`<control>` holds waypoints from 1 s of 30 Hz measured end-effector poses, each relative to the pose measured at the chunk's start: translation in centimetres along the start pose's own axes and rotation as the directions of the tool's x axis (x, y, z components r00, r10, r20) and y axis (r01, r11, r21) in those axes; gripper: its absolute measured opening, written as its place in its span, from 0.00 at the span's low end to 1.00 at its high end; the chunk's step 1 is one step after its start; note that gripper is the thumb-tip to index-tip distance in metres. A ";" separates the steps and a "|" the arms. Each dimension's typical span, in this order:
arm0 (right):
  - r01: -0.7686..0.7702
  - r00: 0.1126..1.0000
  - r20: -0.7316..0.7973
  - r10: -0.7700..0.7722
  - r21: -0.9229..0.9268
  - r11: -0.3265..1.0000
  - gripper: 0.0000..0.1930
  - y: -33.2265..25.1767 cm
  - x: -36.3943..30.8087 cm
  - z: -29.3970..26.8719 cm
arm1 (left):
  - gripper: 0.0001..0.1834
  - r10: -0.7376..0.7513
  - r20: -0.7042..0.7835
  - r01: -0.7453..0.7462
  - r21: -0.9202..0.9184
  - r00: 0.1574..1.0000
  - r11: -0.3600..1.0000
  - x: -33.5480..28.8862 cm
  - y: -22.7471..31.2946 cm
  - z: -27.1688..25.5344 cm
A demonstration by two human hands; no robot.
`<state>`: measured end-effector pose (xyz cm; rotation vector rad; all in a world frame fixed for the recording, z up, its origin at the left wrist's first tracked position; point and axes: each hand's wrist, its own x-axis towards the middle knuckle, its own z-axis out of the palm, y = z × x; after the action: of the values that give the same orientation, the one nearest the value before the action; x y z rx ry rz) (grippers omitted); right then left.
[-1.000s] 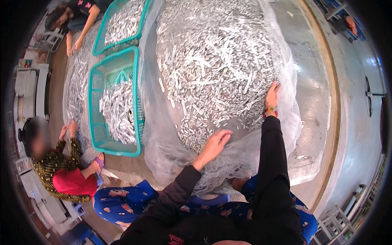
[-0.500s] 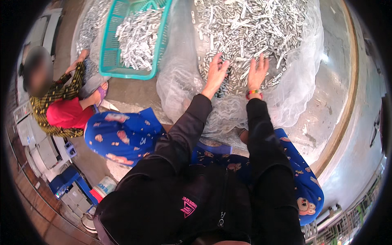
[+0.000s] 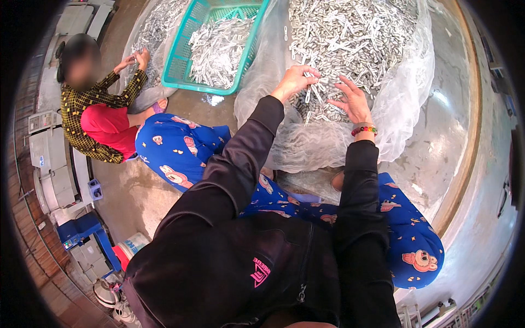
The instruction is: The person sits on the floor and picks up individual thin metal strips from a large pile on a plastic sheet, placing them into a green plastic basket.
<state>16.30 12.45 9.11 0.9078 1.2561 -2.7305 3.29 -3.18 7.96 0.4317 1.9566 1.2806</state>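
A heap of small silvery, elongated pieces (image 3: 355, 44), mixed with longer pale slotted strips, lies on a sheet of whitish mesh (image 3: 311, 145). My left hand (image 3: 295, 82) is over the near left part of the heap, its thumb and fingers drawn together. Just below those fingertips shows a pale slotted strip (image 3: 308, 95); whether it is pinched or only lies there is unclear. To the right, my right hand (image 3: 354, 103), with a beaded bracelet at the wrist, has its fingers spread over the heap and holds nothing visible.
Left of the mesh stands a green plastic basket (image 3: 170, 74) holding many pale strips. Beyond it a co-worker (image 3: 104, 104) sits with both hands raised by another silvery heap (image 3: 164, 27). Blue patterned trousers (image 3: 180, 147) cover my bent knees. Machines line the left side.
My view has shifted, so the basket and co-worker appear farther right. My left hand's fingers have drawn together, while my right hand has turned inward. The co-worker's hands have risen.
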 end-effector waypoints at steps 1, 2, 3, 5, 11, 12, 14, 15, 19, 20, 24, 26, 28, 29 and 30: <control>-0.053 0.998 -0.018 0.053 -0.033 0.998 0.27 -0.2 -0.1 -0.1 | 0.14 0.009 -0.034 -0.007 0.044 0.999 0.999 -0.1 -0.1 0.0; -0.057 0.997 -0.064 0.049 -0.135 0.989 0.27 0.2 -0.2 -0.2 | 0.15 0.022 -0.073 -0.015 0.088 0.997 0.996 -0.4 -0.1 -0.2; -0.062 0.993 -0.114 0.035 -0.240 0.969 0.28 1.2 -0.2 -0.8 | 0.17 0.150 -0.097 -0.111 0.324 0.984 0.939 -0.6 -0.2 -0.2; -0.051 0.976 -0.206 -0.073 -0.540 0.840 0.29 3.7 0.6 -2.7 | 0.18 0.206 -0.109 -0.172 0.256 0.973 0.951 -0.4 -1.4 0.2; 0.129 0.804 0.099 -0.586 -0.992 0.009 0.19 9.1 -0.5 -2.7 | 0.11 -0.027 0.013 0.030 -0.413 1.000 0.910 -1.8 -0.7 1.1; 0.120 0.839 0.054 -0.541 -0.989 0.087 0.17 9.1 -0.4 -2.4 | 0.11 -0.059 0.047 0.075 -0.541 0.997 0.837 -2.1 -0.5 1.1; 0.085 0.901 -0.027 -0.433 -0.968 0.238 0.12 9.0 -0.3 -1.6 | 0.11 -0.104 0.129 0.166 -0.757 0.986 0.632 -2.4 -0.1 1.0; 0.060 0.877 -0.115 -0.466 -0.937 0.344 0.08 8.7 -0.3 -1.1 | 0.09 -0.120 0.168 0.206 -0.786 0.979 0.583 -2.5 0.2 0.8; 0.071 0.897 -0.220 -0.384 -0.784 0.616 0.22 6.4 0.9 -2.1 | 0.09 -0.123 0.284 0.305 -0.792 0.951 0.529 -2.1 -0.6 0.8; 0.113 0.840 -0.187 -0.510 -0.858 0.501 0.26 5.1 0.7 -1.4 | 0.09 -0.129 0.271 0.295 -0.764 0.954 0.575 -2.2 -0.8 0.8; 0.040 0.831 -0.054 -0.554 -0.987 0.156 0.44 5.1 3.7 -4.9 | 0.18 -0.166 0.203 0.258 -0.622 0.965 0.739 -2.3 -1.0 1.4; 0.017 0.830 -0.033 -0.557 -0.996 0.084 0.40 5.7 4.2 -4.9 | 0.21 -0.214 0.088 0.230 -0.462 0.973 0.857 -2.6 -1.4 1.4; -0.035 0.828 -0.034 -0.560 -0.999 0.010 0.36 6.5 4.6 -3.4 | 0.21 -0.115 -0.119 0.120 0.036 0.986 0.992 -2.9 -2.3 1.3; -0.033 0.838 -0.066 -0.542 -0.997 0.071 0.25 6.0 4.1 -2.3 | 0.21 0.055 -0.156 -0.001 0.323 0.986 0.946 -3.6 -2.7 1.5; -0.001 0.844 -0.030 -0.535 -0.998 0.055 0.21 6.3 4.2 -2.1 | 0.22 0.225 -0.139 -0.103 0.586 0.964 0.804 -4.1 -3.0 1.8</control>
<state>15.31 10.57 1.51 0.9804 2.9621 -0.9252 7.69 -5.95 6.51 0.8101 2.5271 0.8243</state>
